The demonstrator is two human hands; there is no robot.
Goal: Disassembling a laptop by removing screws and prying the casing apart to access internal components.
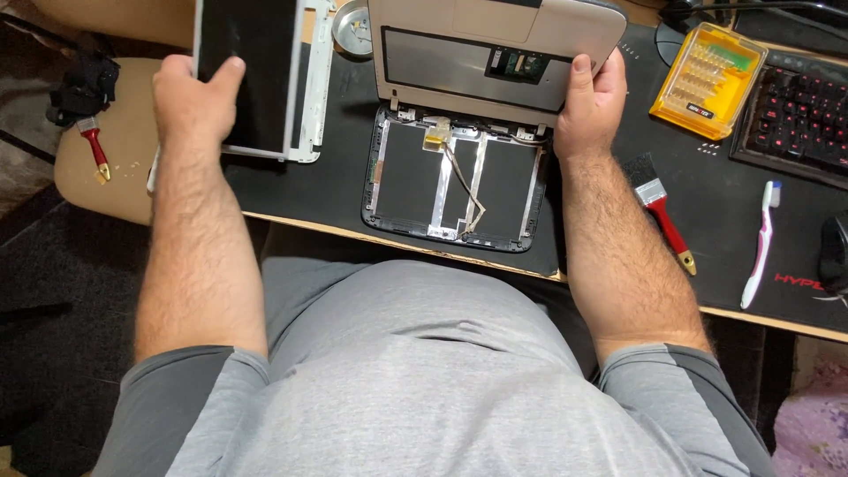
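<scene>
- The left hand point(190, 97) grips a flat black screen panel with a silver edge point(256, 75), thumb pressed on the dark face, fingers hidden behind it. The panel hangs partly past the desk point(291, 190) edge, so a loosened grip could drop it toward the floor; thumb pressure on the face could also mark or crack it.
- The right hand point(590, 102) clasps the right corner of the upturned silver-grey laptop base point(495, 49), thumb on its underside. If this hand lets go, the base could tip on its hinges.
- Just inward of the right hand, the empty black lid shell with silver strips point(455, 185) lies flat at the near desk edge. A thin loose cable point(464, 190) runs across it; shifting the base could snag or tear it.
- Both forearms reach forward and slightly outward, wrists straight, the left arm raised out past the desk.
- Right of the right hand lie a red-handled paintbrush point(658, 208), a yellow plastic case of screwdriver bits point(707, 79) and a white-and-pink toothbrush point(761, 243).
</scene>
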